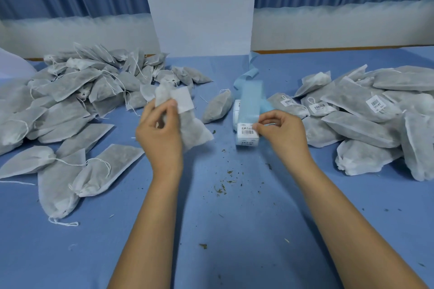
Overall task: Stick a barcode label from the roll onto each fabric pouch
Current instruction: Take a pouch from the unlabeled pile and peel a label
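Two heaps of pouches flank a wide lane of blue table (234,253) that runs from the near edge of the view up to the hands. The left heap (70,91) shows no labels and spills forward almost to the left forearm. The right heap (366,110) carries white barcode stickers and stops just beside the right wrist.

The left hand (162,134) is raised above the cloth, fingers curled and thumb pinching the neck of one pouch (195,129), which hangs tilted and blurred. The right hand (281,134) pinches the edge of a barcode label (247,130) with thumb and forefinger, just above the label roll (246,142) standing on the table. The pale blue backing strip (251,101) rises from the roll and trails back toward the white panel (199,7).

A single pouch (217,107) lies between the hands. Dry crumbs (223,185) dot the cloth between the forearms. The table's far edge (328,50) shows as a thin wooden line.
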Demonstrator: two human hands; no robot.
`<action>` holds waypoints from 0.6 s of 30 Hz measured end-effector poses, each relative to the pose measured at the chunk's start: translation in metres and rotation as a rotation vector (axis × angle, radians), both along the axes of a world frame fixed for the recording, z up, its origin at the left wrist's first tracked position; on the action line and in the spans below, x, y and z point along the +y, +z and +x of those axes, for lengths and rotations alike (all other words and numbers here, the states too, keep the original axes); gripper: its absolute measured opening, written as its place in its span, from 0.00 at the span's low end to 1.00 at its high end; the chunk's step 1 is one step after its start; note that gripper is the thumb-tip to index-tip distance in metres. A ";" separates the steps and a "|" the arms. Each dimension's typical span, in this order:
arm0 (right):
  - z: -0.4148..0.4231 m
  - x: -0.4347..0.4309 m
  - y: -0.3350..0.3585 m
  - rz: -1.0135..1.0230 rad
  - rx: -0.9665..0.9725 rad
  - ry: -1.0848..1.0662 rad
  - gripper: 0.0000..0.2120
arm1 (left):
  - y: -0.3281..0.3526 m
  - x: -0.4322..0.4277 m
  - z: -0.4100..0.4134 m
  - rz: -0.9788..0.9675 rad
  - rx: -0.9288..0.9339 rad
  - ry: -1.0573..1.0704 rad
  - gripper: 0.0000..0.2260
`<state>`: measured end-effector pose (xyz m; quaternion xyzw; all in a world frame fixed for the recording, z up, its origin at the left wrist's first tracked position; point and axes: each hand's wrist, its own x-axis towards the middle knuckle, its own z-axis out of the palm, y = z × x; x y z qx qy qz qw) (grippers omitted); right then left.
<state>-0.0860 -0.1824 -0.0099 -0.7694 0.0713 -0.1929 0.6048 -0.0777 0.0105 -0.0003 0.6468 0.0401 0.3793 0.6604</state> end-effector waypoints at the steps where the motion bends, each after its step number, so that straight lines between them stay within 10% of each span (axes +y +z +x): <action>1: 0.002 -0.002 -0.002 -0.008 0.005 -0.078 0.13 | 0.003 0.002 -0.002 -0.023 -0.018 0.017 0.06; 8: -0.001 -0.003 -0.004 -0.277 -0.108 -0.163 0.07 | -0.001 -0.018 -0.010 0.259 -0.128 -0.132 0.09; 13: -0.013 0.013 0.013 0.274 -0.024 0.286 0.22 | -0.013 -0.029 -0.008 0.664 -0.352 -0.197 0.07; 18: -0.012 0.009 0.012 0.378 0.041 0.364 0.15 | -0.016 -0.029 -0.005 0.746 -0.382 -0.217 0.10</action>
